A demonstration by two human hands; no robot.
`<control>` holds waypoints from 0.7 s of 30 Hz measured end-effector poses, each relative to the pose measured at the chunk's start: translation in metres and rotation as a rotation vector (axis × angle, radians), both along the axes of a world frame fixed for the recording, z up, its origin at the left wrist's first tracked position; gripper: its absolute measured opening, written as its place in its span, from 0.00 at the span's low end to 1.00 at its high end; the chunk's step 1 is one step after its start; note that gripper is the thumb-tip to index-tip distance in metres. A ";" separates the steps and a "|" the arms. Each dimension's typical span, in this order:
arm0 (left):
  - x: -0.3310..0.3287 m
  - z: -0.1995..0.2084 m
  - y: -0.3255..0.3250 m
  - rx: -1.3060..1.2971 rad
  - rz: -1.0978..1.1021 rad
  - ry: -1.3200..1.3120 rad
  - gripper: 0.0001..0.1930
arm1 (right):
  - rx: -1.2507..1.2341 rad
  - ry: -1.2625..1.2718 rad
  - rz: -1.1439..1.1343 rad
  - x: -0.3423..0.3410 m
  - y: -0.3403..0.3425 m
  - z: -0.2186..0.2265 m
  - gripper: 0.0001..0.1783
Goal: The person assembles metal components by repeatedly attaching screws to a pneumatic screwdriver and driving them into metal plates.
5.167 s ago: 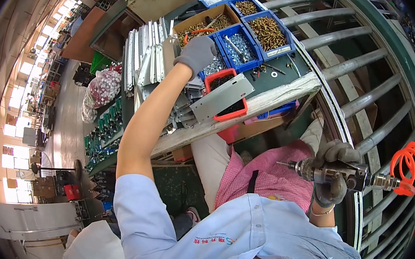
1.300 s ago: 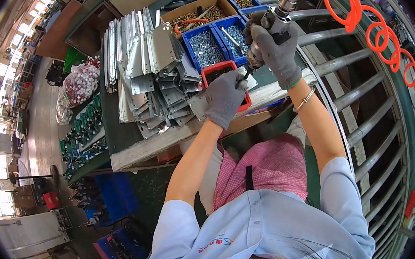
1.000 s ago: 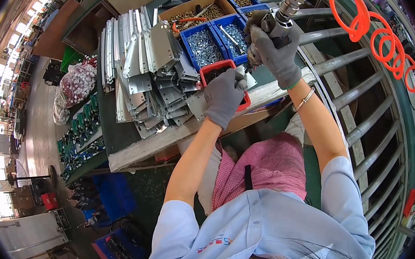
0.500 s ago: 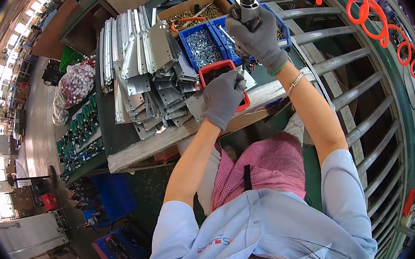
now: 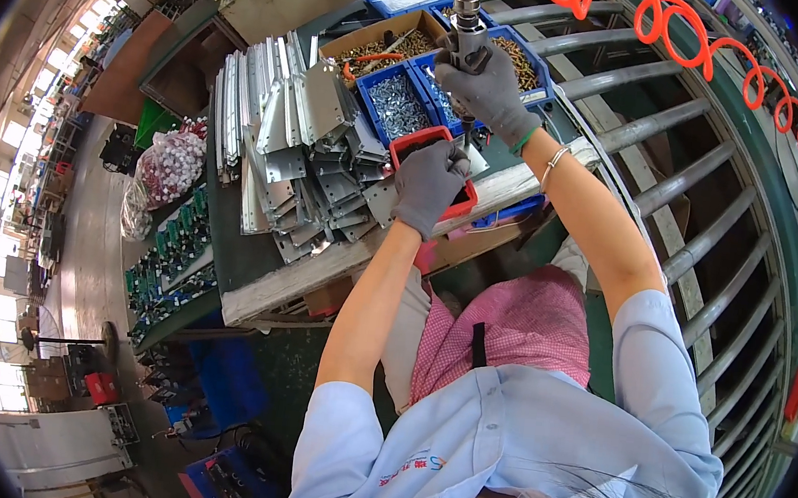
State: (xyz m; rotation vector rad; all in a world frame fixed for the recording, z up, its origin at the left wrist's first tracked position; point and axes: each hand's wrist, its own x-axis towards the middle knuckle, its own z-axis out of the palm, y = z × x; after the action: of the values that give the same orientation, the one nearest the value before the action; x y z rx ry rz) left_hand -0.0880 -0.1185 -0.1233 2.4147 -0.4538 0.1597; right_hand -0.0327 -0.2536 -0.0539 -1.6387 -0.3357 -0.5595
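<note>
My right hand point(image 5: 493, 90), in a grey glove, is wrapped round an air screwdriver point(image 5: 467, 11), held upright with its bit pointing down. My left hand point(image 5: 429, 187), gloved too, is closed in a pinch close to the bit; whatever its fingertips hold is hidden. Under and beside that hand stands a red bin point(image 5: 468, 201) with dark small parts inside. A small pale flat piece point(image 5: 477, 163) shows by the bit. Left of the hands lies a pile of silver sheet-metal brackets point(image 5: 297, 158).
Blue bins of silver screws point(image 5: 396, 105) and brass-coloured screws point(image 5: 521, 64) stand behind my hands, with a cardboard box point(image 5: 346, 47) of fasteners. A roller conveyor point(image 5: 661, 125) runs on the right; a coiled orange air hose point(image 5: 679, 31) hangs above it. Circuit boards point(image 5: 172, 256) lie left.
The view has shifted slightly, so the bench sits a little lower and to the right. Both hands stay close together at the red bin, and the screwdriver remains upright in my right hand.
</note>
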 end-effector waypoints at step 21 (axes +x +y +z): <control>-0.155 -0.044 0.001 -1.599 -0.201 1.309 0.17 | 0.814 -0.046 -0.055 -0.212 -0.034 -0.028 0.24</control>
State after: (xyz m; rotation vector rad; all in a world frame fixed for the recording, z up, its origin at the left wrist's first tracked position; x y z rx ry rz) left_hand -0.2432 -0.1177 -0.1677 0.5562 0.1173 -0.7988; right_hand -0.2449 -0.2872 -0.0820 -0.8511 -0.0691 -0.6635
